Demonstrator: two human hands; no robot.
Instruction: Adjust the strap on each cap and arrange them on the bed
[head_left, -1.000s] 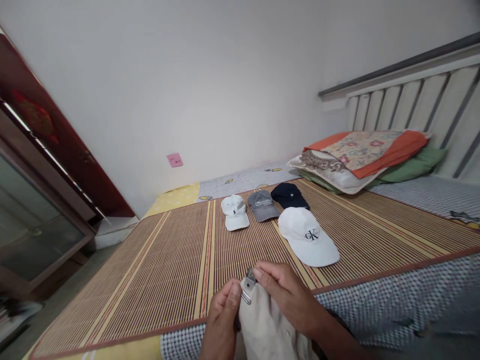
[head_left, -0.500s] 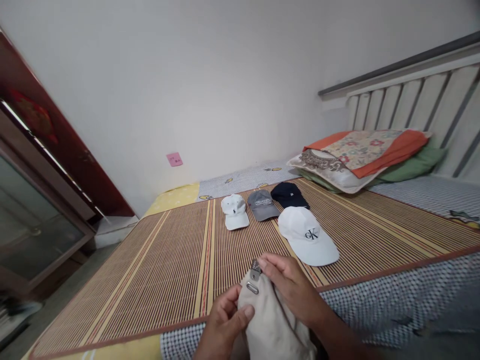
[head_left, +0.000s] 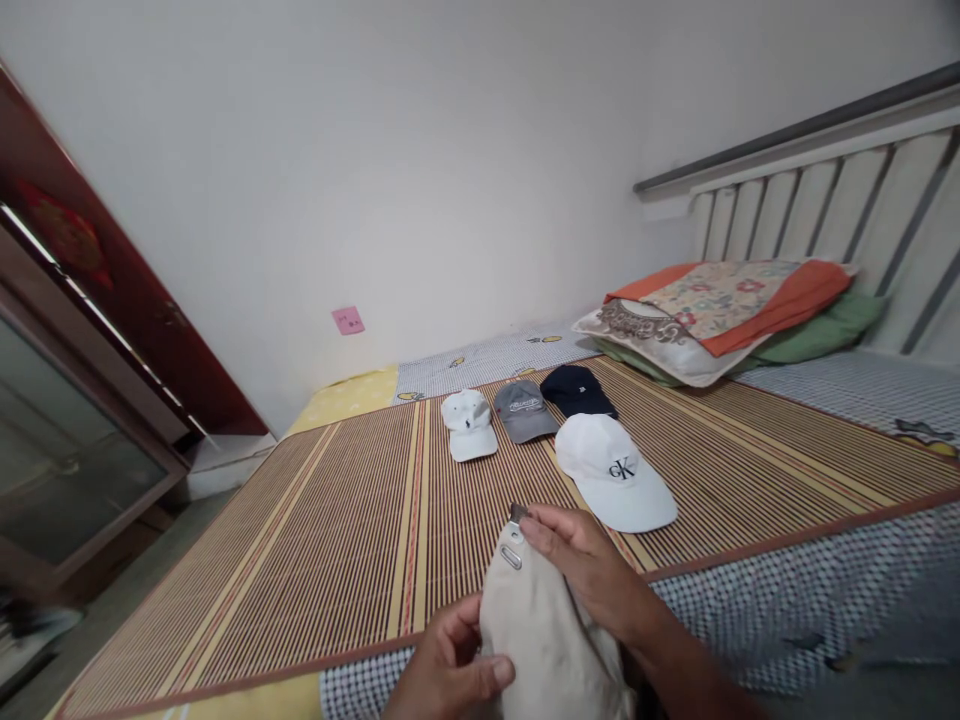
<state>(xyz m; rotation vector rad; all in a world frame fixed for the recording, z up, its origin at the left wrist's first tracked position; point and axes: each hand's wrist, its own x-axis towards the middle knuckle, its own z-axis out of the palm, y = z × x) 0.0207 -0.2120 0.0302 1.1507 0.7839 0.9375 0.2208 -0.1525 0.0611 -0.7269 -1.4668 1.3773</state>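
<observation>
A beige cap (head_left: 551, 630) is held between both hands at the near edge of the bed. My left hand (head_left: 454, 655) grips its left side, thumb on top of the cloth. With thumb and fingers, my right hand (head_left: 581, 565) pinches the strap end beside the metal buckle (head_left: 517, 515). Below the buckle shows an oval metal eyelet (head_left: 511, 557). Beyond the hands lie a white cap with black CK letters (head_left: 611, 475), a small white cap (head_left: 469, 425), a grey cap (head_left: 525, 410) and a dark navy cap (head_left: 579, 390).
A striped bamboo mat (head_left: 315, 540) covers the bed over a checked sheet (head_left: 750, 600). Stacked pillows (head_left: 720, 315) lie by the white slatted headboard (head_left: 810, 205). A pink card (head_left: 348, 320) is on the wall. At left stands a dark red door (head_left: 127, 280).
The beige cap's buckle end has tipped upward, and my right fingers have shifted on its strap. My left hand has moved slightly lower. The caps on the mat stay put.
</observation>
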